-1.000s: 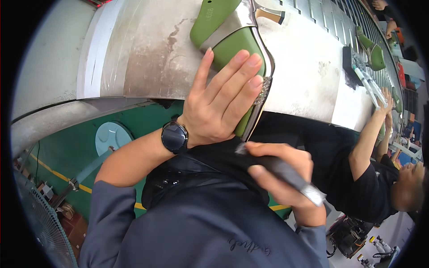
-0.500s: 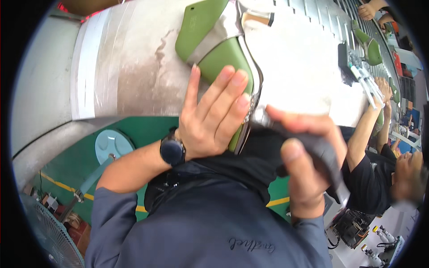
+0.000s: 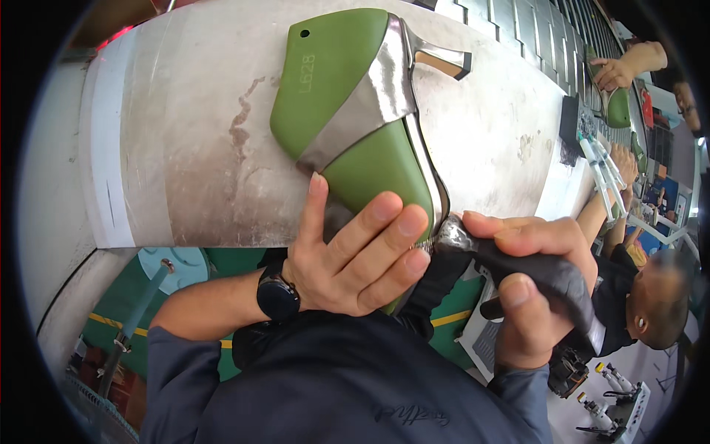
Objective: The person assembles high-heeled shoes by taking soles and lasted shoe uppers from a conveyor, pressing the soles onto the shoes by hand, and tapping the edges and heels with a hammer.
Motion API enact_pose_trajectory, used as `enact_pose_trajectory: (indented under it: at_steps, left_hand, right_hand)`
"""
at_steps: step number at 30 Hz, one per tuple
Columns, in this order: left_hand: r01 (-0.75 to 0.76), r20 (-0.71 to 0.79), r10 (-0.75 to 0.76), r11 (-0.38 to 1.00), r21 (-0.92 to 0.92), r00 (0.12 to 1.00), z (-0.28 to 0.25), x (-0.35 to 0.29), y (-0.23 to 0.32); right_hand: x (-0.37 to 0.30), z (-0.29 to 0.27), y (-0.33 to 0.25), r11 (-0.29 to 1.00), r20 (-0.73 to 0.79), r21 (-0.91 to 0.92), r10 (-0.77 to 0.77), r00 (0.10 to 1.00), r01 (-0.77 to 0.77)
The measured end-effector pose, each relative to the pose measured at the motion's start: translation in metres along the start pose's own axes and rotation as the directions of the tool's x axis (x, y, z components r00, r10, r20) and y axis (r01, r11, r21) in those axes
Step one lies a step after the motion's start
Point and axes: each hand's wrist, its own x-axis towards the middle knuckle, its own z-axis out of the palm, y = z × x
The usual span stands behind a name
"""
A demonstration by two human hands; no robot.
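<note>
A high-heeled shoe (image 3: 381, 85) with a metallic pewter strap and heel sits on a green shoe last (image 3: 333, 74), lying on its side on the pale work surface. My left hand (image 3: 347, 259) lies over the toe end, fingers stretched and spread, its thumb hidden. Closed in my right hand (image 3: 543, 288) is a hand tool (image 3: 536, 266) with a curved black handle and a rounded silver head. That head meets the sole edge near the toe, beside my left fingertips. The toe's tip is mostly covered by my left hand.
A slatted metal conveyor (image 3: 510, 33) runs along the far right, with another green last (image 3: 618, 109) and a co-worker's hand (image 3: 625, 70) there. White-and-clear syringe-like tubes (image 3: 603, 170) stand at the table's right. Another person (image 3: 651, 296) is close on my right. A light-blue disc (image 3: 174, 268) is below left.
The view has shifted, so the table and shoe appear lower. The right hand and tool, blurred before, now show sharply against the sole edge. The left hand stays on the toe end.
</note>
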Motion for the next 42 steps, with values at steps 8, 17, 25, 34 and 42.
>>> enact_pose_trajectory:
  at_steps: [8,17,25,34,42]
  left_hand:
    - [0.005,-0.065,-0.005,1.000,0.003,0.998,0.008,-0.004,0.001]
    - [0.002,-0.062,0.000,0.999,0.034,0.998,0.006,0.000,0.002]
    - [-0.027,0.283,0.055,0.995,-0.100,0.958,-0.063,0.054,-0.029]
    - [0.303,0.294,-0.248,0.940,-0.157,0.923,-0.012,0.110,-0.061]
    - [0.354,0.331,-0.282,0.917,-0.182,0.900,-0.005,0.101,-0.035]
  right_hand:
    - [0.054,0.006,-0.010,0.964,-0.131,-0.089,0.238,0.962,-0.250]
    - [0.091,0.020,0.023,0.999,-0.104,0.030,-0.022,0.994,0.025]
    - [0.094,0.007,0.048,0.919,-0.264,0.285,-0.197,0.944,0.272]
    - [0.029,-0.029,0.052,0.917,-0.173,0.375,-0.076,0.982,0.138]
    - [0.021,-0.037,0.055,0.932,-0.082,0.362,0.047,0.996,-0.015]
